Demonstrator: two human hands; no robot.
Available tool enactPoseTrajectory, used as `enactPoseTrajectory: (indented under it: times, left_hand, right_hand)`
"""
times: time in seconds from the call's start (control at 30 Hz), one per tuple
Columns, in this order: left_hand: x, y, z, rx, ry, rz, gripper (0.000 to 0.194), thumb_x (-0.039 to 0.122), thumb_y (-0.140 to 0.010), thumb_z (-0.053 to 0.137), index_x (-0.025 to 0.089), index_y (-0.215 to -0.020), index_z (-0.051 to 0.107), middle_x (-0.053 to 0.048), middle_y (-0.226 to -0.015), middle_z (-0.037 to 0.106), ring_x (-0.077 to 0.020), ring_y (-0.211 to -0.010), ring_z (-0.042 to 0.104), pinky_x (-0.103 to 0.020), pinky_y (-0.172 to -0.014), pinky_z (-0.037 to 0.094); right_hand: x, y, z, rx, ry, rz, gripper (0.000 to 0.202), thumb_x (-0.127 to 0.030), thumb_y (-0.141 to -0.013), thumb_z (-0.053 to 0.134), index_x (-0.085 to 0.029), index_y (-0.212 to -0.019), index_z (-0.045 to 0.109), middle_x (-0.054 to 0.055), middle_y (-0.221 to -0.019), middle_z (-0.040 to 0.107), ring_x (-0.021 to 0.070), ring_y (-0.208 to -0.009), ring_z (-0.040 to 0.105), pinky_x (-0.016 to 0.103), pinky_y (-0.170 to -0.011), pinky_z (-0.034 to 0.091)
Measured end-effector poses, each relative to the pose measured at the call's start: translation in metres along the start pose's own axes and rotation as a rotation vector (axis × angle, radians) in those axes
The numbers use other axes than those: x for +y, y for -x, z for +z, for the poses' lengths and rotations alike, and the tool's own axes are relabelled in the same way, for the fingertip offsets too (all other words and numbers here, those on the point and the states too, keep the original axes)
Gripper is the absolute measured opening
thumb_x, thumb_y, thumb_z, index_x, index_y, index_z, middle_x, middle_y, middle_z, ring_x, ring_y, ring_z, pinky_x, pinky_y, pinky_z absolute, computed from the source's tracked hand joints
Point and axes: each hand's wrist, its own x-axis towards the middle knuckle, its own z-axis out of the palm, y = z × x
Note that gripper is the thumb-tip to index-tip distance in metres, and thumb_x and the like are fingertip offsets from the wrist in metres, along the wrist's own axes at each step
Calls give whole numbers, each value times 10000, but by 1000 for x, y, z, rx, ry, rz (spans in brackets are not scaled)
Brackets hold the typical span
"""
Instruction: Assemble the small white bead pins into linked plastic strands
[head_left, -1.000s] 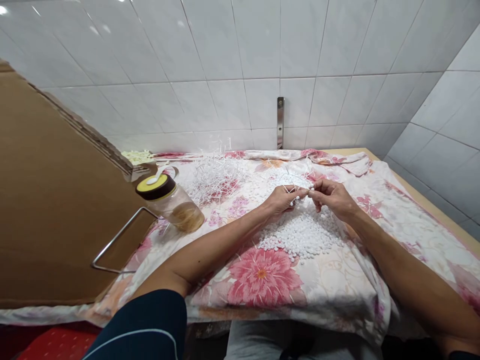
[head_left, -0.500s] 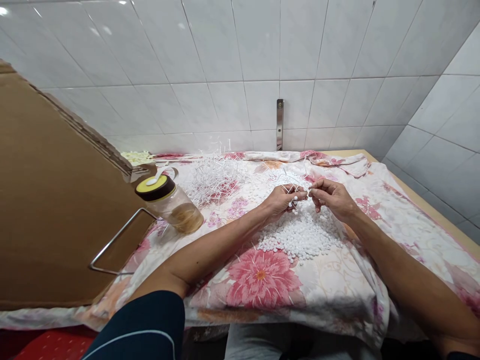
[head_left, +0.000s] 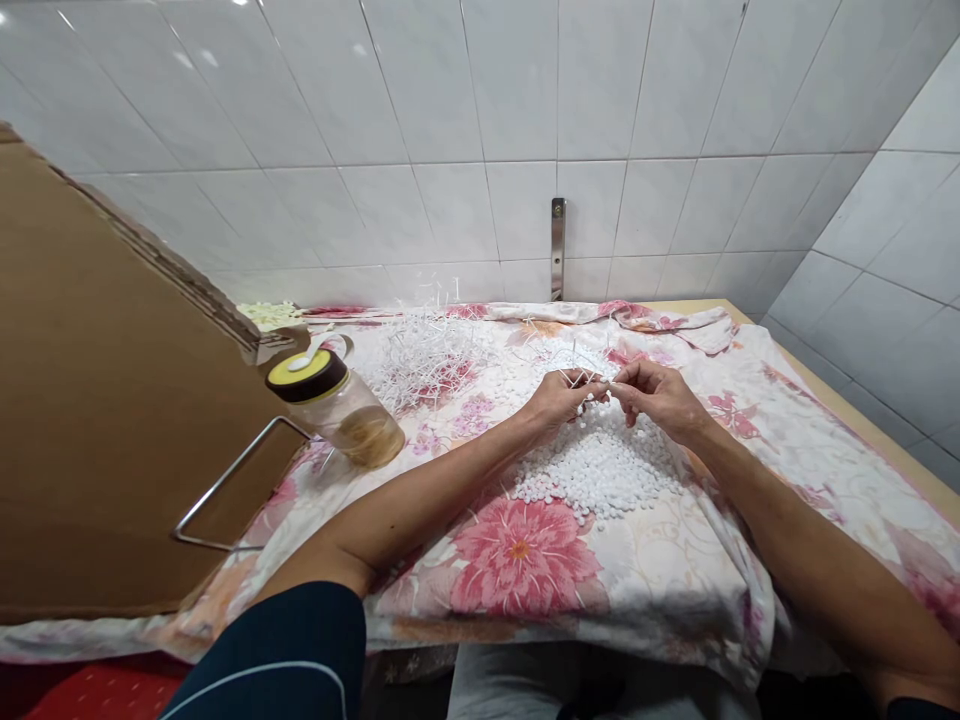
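My left hand (head_left: 556, 402) is closed in a pinch on thin white branching plastic sticks (head_left: 576, 362), whose ends poke up above the fingers. Fingertip to fingertip with it, my right hand (head_left: 661, 402) is also closed, pinching at a small white piece by the left fingertips. Whether that piece is loose or joined to the sticks cannot be made out. Beneath both hands spreads a heap of small round white beads (head_left: 600, 478). Left of it, farther back, lies a tangled pile of bare white sticks (head_left: 427, 362).
A clear bottle (head_left: 367, 432) with a yellow and black lid and brownish liquid stands left, beside a large cardboard box (head_left: 112, 400) and a bent metal bar (head_left: 225, 485). Flowered cloth (head_left: 525, 570) covers the table. A tiled wall (head_left: 420, 100) with a metal bracket (head_left: 558, 250) closes the back.
My right hand has shifted slightly left, so its fingertips now meet those of my left hand. White beads that hung below the left fingers show less now.
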Motion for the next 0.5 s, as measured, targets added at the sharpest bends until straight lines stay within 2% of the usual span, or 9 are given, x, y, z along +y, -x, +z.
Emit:
enactPoseTrajectory:
  times: [0.07, 0.27, 0.5]
  left_hand:
    - [0, 0, 0, 5, -2, -7, 466, 529, -628, 881, 149, -840, 715, 0, -733, 659, -54, -504, 394, -231, -473, 231]
    - [2, 0, 0, -47, 112, -35, 439, 499, -632, 890, 140, -799, 700, -19, -798, 689, -36, -485, 381, -232, -460, 211]
    - [-6, -7, -5, -106, 226, -71, 410, 419, -619, 915, 144, -850, 716, -11, -798, 681, -35, -490, 396, -226, -465, 249]
  right_hand:
    - [1, 0, 0, 12, 14, -9, 426, -537, -736, 900, -175, -804, 686, -16, -623, 620, 113, -519, 553, 258, -448, 552]
    - [6, -2, -4, 37, 12, -18, 387, -523, -803, 850, -183, -834, 669, -35, -587, 610, 105, -476, 541, 259, -454, 548]
    - [11, -2, -5, 24, 9, -8, 388, -547, -839, 812, -184, -850, 676, -27, -612, 617, 116, -482, 568, 274, -471, 546]
